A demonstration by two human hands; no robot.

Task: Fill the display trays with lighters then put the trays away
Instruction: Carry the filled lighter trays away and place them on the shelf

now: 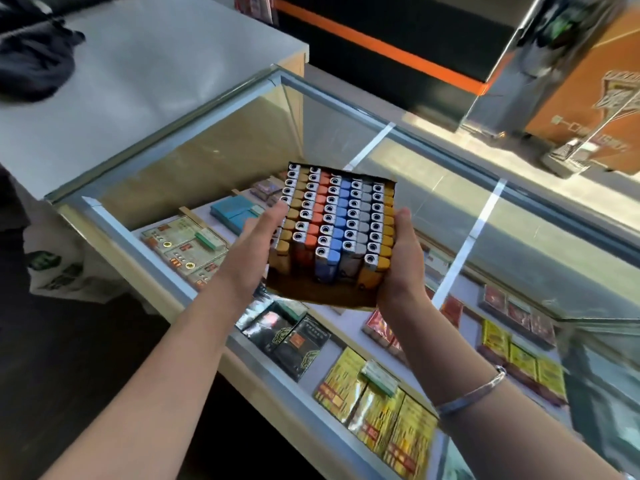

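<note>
Tray (pixel 322 294) of lighters (pixel 337 220), full, upright rows: yellow, orange, blue, grey. Held above glass display case (pixel 194 126); left hand (pixel 258 244) flat against one side, right hand (pixel 401 258) cupping the other.

- Lighters (pixel 337 225): columns of mustard yellow, orange-red, blue and grey, each with a silver metal top.
- Display tray (pixel 322 295): dark brown.
- Bracelet (pixel 472 391): silver.
- Packets (pixel 375 412) under the glass worktop (pixel 433 188): yellow with red patterning; others black, red, teal.
- Worktop (pixel 145 81) at the far left: pale grey.
</note>
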